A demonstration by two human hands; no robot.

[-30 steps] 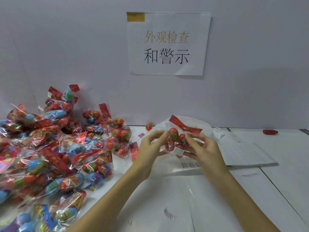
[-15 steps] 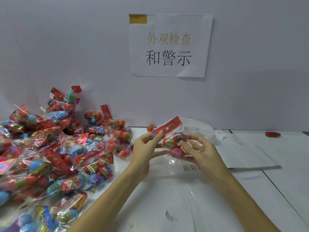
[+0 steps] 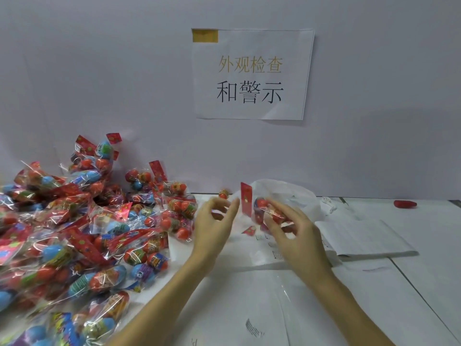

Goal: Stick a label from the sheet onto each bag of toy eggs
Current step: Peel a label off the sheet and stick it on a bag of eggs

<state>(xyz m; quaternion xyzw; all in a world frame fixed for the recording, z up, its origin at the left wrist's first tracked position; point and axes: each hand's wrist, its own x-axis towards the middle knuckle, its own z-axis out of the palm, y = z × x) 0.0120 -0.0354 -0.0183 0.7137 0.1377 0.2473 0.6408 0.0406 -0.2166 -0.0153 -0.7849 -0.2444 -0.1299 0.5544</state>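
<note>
Since half a second ago, the clear cellophane bag of red toy eggs [image 3: 268,212] has been released by the left hand [image 3: 214,222], whose loosely curled fingers now hold nothing just beside it. It is gripped above the white table [image 3: 424,283] by the right hand [image 3: 290,229] alone. Its red header card [image 3: 246,199], formerly slanted, now stands upright, long axis vertical. Farther left, a heap of similar bags [image 3: 74,233] is seen against the wall.
</note>
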